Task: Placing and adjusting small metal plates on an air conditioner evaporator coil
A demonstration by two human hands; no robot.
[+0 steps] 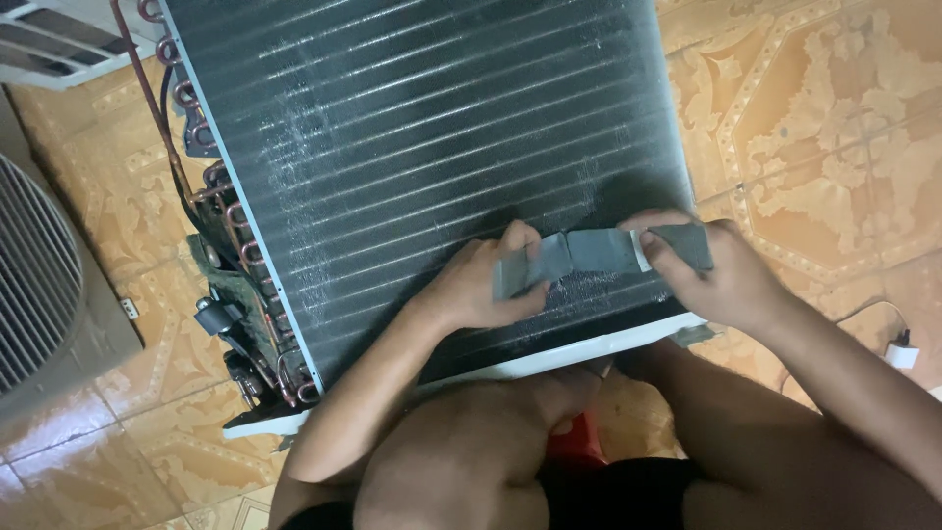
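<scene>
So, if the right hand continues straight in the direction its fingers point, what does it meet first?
The right hand points left along the grey strip it grips. Going on, it would probably meet the left hand, which holds the strip's other end over the finned coil.

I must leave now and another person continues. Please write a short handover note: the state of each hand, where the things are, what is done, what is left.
Left hand: pinches the left end of the grey tape strip over the finned coil.
Right hand: holds the strip's right end near the coil's right edge.
Coil lies on the tiled floor, copper tube bends on its left side.
Done: strip stretched between the hands.
Left: whether it already sticks cannot be told.
</scene>
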